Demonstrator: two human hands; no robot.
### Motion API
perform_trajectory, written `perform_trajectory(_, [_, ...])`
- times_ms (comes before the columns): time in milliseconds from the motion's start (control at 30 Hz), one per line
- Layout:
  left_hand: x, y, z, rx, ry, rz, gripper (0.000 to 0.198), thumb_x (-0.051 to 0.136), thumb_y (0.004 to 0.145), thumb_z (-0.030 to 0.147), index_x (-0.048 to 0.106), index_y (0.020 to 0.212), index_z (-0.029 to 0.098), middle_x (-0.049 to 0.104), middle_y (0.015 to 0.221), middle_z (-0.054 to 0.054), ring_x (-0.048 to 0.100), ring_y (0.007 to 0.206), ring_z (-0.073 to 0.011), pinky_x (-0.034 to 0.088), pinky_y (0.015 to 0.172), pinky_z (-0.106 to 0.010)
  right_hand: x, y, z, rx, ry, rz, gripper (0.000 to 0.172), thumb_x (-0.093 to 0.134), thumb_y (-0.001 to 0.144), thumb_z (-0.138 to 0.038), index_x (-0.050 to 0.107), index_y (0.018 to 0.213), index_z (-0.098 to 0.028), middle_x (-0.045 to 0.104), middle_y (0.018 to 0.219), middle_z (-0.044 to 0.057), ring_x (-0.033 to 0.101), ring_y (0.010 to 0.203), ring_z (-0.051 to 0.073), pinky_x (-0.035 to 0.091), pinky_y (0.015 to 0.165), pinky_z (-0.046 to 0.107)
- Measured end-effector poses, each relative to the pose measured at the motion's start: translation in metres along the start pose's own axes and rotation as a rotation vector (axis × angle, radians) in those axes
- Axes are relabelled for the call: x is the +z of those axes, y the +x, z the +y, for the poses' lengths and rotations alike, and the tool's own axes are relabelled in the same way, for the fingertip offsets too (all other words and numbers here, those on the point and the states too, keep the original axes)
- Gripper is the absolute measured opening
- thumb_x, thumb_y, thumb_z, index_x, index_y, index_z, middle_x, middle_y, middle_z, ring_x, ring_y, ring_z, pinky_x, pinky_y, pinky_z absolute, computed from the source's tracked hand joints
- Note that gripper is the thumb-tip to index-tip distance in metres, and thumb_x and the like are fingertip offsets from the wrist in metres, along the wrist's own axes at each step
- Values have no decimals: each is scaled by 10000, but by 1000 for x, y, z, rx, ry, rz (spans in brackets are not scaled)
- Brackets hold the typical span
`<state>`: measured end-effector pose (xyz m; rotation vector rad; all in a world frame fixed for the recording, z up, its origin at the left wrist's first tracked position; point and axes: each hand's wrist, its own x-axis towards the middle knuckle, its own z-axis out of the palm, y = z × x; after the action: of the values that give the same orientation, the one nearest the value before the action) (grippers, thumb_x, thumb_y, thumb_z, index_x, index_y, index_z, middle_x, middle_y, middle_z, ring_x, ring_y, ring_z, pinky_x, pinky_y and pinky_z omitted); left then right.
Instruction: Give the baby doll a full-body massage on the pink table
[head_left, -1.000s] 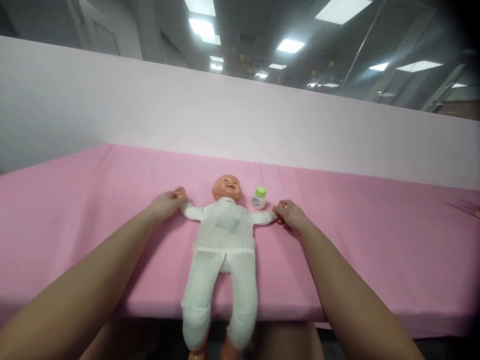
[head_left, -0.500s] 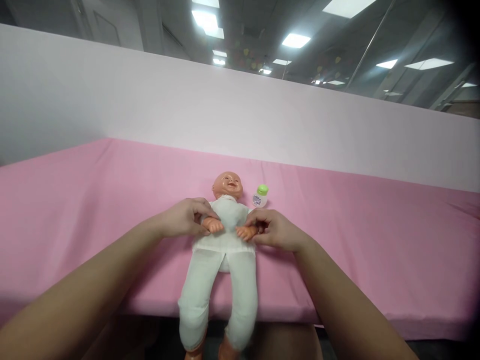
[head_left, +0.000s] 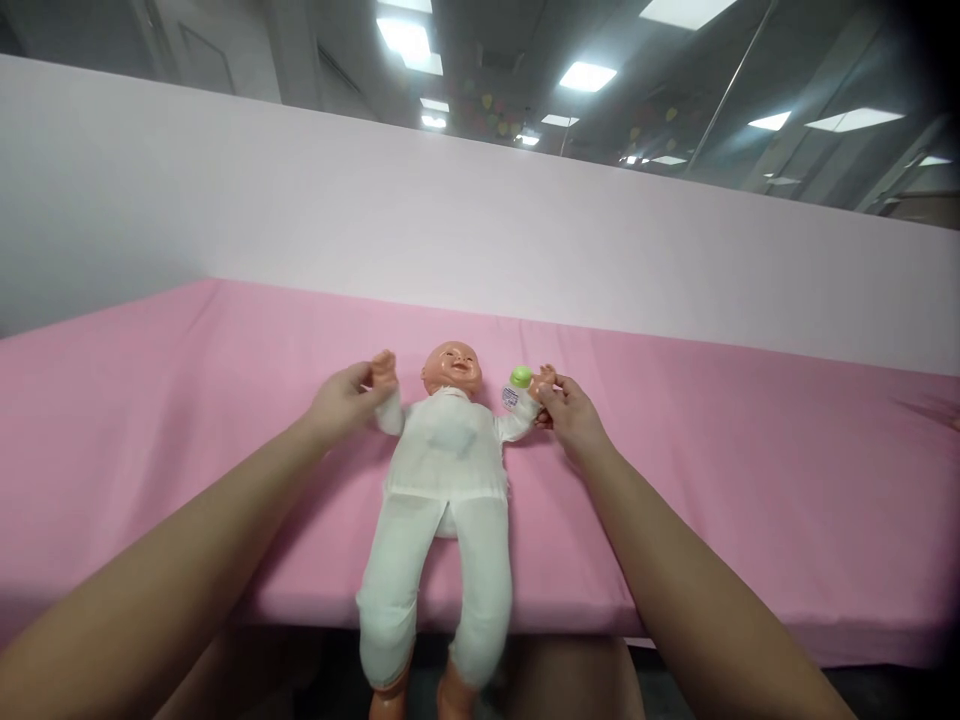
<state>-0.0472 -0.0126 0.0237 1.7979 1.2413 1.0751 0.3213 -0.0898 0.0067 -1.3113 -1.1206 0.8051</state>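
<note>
A baby doll (head_left: 446, 470) in a white suit lies on its back on the pink table (head_left: 750, 500), head away from me and legs hanging over the near edge. My left hand (head_left: 346, 402) is closed around the doll's arm on the left, raised beside its head. My right hand (head_left: 568, 412) is closed on the doll's other arm, lifted out to the right. A small white bottle with a green cap (head_left: 517, 388) stands just behind that arm, partly hidden by it.
A pale pink partition wall (head_left: 480, 240) runs along the far side of the table. The table's front edge (head_left: 675, 625) lies close to my body. Ceiling lights and a glass wall show above the partition.
Half a second ago my hands held the doll's arms together over its chest; now both arms are spread outward and upward. A second ago they were stretched straight out sideways.
</note>
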Motion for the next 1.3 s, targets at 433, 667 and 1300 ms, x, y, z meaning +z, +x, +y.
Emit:
perform_trajectory(433, [-23, 9, -4, -153, -154, -111, 300, 821, 718, 366, 670, 912, 193, 581, 728, 8, 458, 545, -103, 290, 473, -232, -18, 7, 6, 84, 62, 1, 643, 764, 804, -477, 453, 1331, -280, 641, 844, -34, 557, 541, 97, 384, 431, 188])
perform_trajectory(667, [-5, -18, 27, 120, -143, -649, 379, 874, 677, 311, 762, 1023, 204, 711, 1015, -77, 660, 903, -231, 539, 763, -330, 9, -36, -23, -97, -73, -652, 415, 907, 697, -350, 672, 1004, -202, 643, 897, 4, 572, 729, 111, 475, 648, 239])
perform_trajectory(1300, [-19, 10, -8, -158, -189, -25, 337, 764, 794, 479, 696, 928, 178, 593, 746, -19, 532, 615, -141, 402, 519, -247, -13, 8, 6, 25, 74, 17, 596, 789, 794, -626, 601, 1179, -213, 617, 759, -22, 562, 577, 111, 558, 594, 282])
